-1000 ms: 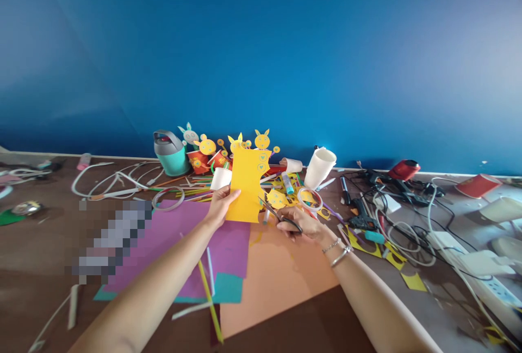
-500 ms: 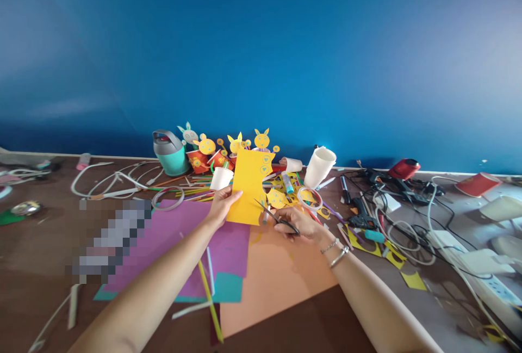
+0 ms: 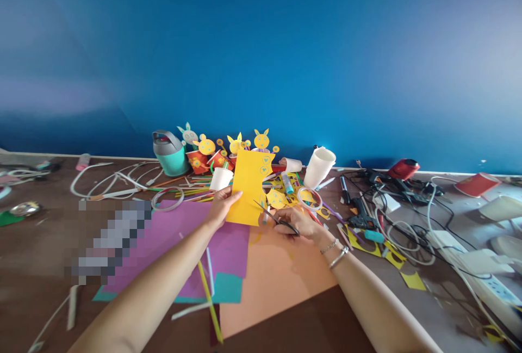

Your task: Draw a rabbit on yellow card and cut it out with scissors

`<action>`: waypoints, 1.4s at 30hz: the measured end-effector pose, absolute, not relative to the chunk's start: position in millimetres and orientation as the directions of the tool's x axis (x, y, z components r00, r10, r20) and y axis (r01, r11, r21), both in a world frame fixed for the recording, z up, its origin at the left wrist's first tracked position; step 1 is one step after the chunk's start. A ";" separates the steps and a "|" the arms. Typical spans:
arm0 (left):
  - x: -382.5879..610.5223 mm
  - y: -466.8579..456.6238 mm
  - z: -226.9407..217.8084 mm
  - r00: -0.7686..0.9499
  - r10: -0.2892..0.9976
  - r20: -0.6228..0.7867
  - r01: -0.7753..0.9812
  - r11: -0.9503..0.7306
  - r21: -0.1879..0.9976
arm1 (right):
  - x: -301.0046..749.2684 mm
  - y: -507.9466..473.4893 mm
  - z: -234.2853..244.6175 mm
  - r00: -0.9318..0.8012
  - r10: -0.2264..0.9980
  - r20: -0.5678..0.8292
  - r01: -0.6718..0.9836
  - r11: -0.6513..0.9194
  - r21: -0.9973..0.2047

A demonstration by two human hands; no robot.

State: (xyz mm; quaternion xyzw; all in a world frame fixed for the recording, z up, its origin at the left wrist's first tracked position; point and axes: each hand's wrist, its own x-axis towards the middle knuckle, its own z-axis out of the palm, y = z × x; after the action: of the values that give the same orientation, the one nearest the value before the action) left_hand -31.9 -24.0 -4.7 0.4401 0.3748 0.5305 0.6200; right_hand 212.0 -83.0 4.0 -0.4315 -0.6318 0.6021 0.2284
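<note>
My left hand [image 3: 223,205] pinches the lower left edge of a sheet of yellow paper [image 3: 247,187], held upright above the sheets on the table. Two small circles with hearts are drawn near its top right, and its right edge has curved cut-outs. In my right hand [image 3: 297,219] is a pair of dark-handled scissors [image 3: 289,227], its fingers wrapped round the handles. The blade tips reach the paper's lower right edge. Just beyond that hand lies a yellow paper cut-out [image 3: 277,198] with a face on it.
Purple [image 3: 175,244] and orange sheets [image 3: 277,277] lie beneath my hands. Behind stand paper-cup figures [image 3: 199,161], a teal container [image 3: 171,157] and white cups [image 3: 321,167]. At right are a glue gun [image 3: 361,216], cables and a power strip [image 3: 485,277].
Almost nothing differs. Both hands, the yellow paper and the scissors stay nearly in place, with only a very slight shift.
</note>
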 end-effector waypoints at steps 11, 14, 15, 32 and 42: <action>-32.7 -25.2 -2.8 0.171 0.985 0.013 -0.297 0.039 0.954 | 214.2 -79.4 -1.6 -0.550 0.811 -0.202 0.278 -0.051 -0.959; -32.7 -24.8 -3.0 0.166 0.986 0.016 -0.295 0.034 0.955 | 214.6 -79.2 -2.5 -0.565 0.804 -0.185 0.257 -0.042 -0.966; -32.8 -24.7 -3.0 0.166 0.986 0.016 -0.294 0.034 0.955 | 214.6 -79.1 -2.6 -0.567 0.803 -0.182 0.255 -0.039 -0.966; -32.2 -26.0 -2.2 0.127 0.991 0.032 -0.298 0.007 0.954 | 213.5 -78.8 -5.3 -0.538 0.826 -0.167 0.285 -0.008 -0.959; -32.1 -25.7 -4.2 0.097 0.994 0.050 -0.311 -0.017 0.950 | 209.5 -81.8 -0.8 -0.503 0.847 -0.173 0.275 -0.033 -0.961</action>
State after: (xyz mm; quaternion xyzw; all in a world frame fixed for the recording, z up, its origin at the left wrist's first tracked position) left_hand -32.1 -25.7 -4.2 0.4492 0.3803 0.5539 0.5889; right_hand 209.5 -81.8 -0.8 -0.4320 -0.6493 0.5742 0.2490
